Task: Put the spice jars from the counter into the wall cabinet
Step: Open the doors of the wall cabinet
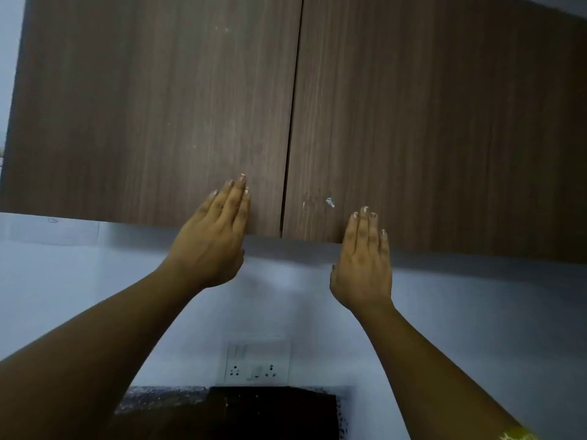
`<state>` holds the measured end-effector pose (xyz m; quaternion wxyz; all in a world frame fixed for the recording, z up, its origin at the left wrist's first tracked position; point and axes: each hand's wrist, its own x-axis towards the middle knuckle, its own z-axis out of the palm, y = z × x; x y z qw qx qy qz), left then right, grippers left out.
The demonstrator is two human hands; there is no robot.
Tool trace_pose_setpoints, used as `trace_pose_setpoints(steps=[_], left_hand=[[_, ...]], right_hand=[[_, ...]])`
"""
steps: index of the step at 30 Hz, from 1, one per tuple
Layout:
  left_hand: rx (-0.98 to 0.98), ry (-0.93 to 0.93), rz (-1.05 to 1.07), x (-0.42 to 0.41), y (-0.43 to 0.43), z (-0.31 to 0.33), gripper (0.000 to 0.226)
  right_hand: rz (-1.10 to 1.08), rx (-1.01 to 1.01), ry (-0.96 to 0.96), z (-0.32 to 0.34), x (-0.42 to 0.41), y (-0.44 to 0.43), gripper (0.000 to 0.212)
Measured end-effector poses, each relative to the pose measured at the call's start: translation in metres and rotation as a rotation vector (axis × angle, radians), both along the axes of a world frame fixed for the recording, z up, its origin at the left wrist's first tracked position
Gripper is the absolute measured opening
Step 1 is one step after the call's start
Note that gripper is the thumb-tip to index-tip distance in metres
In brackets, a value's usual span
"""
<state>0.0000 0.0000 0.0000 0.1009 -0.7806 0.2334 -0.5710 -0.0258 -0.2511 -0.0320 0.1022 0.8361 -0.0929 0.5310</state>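
Forearms rise from the lower corners of the view, with a scrap of yellow sleeve [517, 436] at the right wrist end. Left hand [212, 246] is flat, 4 fingers straight and pressed together, holding nothing; its fingertips overlap the lower part of the left door [143, 106], just beside the centre seam. Right hand [363, 262] is likewise flat, fingers straight and together, holding nothing, its tips over the bottom edge of the right door [444, 122]. Contact with the wood cannot be confirmed for either hand. Wall cabinet [295, 33], dark wood grain, fills the upper view with both doors closed. A white chip [330, 202] marks the right door. Below, the pale wall [476, 312] carries a socket plate [255, 363] above a dark surface [273, 411] of unclear kind.
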Motion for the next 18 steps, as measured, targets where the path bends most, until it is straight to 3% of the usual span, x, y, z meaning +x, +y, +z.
trace_pose_setpoints(steps=[6, 13, 18], left_hand=[[0.058, 0.02, -0.063, 0.028, -0.04, 0.013, 0.09], [0.119, 0.028, -0.029, 0.059, -0.074, 0.032, 0.11], [0.065, -0.018, -0.068, 0.075, -0.084, 0.038, 0.102]], right_hand=[[-0.004, -0.023, -0.021, 0.005, 0.027, -0.019, 0.091], [0.003, -0.061, -0.147, 0.014, 0.059, -0.037, 0.094], [0.029, -0.104, -0.23, 0.021, 0.075, -0.045, 0.09]])
